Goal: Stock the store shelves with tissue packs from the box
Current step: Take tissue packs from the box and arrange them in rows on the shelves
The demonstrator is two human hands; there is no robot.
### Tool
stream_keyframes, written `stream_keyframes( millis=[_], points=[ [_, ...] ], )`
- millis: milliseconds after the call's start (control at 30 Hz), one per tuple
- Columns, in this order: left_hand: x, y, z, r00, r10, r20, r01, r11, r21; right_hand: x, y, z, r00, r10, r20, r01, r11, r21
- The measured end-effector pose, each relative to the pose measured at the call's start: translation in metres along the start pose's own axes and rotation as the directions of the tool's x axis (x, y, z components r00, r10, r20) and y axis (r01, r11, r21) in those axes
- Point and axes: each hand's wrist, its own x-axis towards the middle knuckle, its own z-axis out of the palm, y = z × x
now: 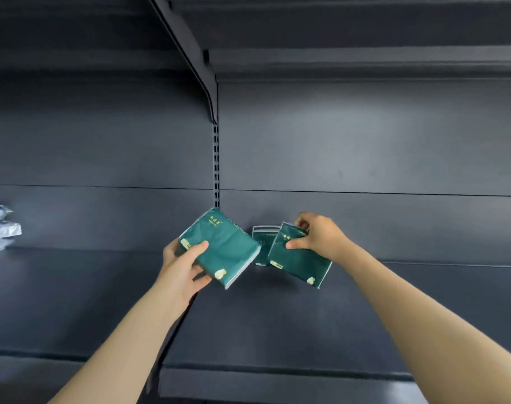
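Left hand (182, 265) is curling thumb over, fingers under a green tissue pack (223, 246), tilted above the shelf (277, 322) | right hand (321, 240) is pinching a second pack (298, 259) at its upper edge | third pack (261, 243) is standing upright behind, between them.

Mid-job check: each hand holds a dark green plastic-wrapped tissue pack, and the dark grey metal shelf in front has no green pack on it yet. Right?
Not quite: the head view shows a third dark green tissue pack already standing at the back of the dark grey metal shelf. The left hand grips the left pack and the right hand pinches the right pack, as you say.
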Motion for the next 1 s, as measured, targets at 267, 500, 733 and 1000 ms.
stream_keyframes(
  millis=[267, 500, 733, 1000],
  points=[
    [0.048, -0.011, -0.010, 1.000, 0.011, 0.010, -0.012, 0.991, 0.135, 0.069, 0.012, 0.054, 0.959, -0.263, 0.108, 0.283, 0.917, -0.282],
    [0.056, -0.019, -0.018, 1.000, -0.012, 0.023, 0.007, 0.980, 0.201, 0.081, 0.020, 0.081, 0.942, -0.318, 0.108, 0.334, 0.849, -0.410],
    [0.056, -0.017, -0.022, 0.998, -0.054, -0.010, 0.055, 0.985, 0.164, 0.081, 0.013, 0.078, 0.969, -0.213, 0.123, 0.244, 0.894, -0.376],
    [0.050, -0.010, -0.024, 0.984, -0.159, 0.083, 0.135, 0.961, 0.243, 0.047, -0.001, 0.035, 0.985, -0.121, 0.123, 0.158, 0.918, -0.364]
  ],
)
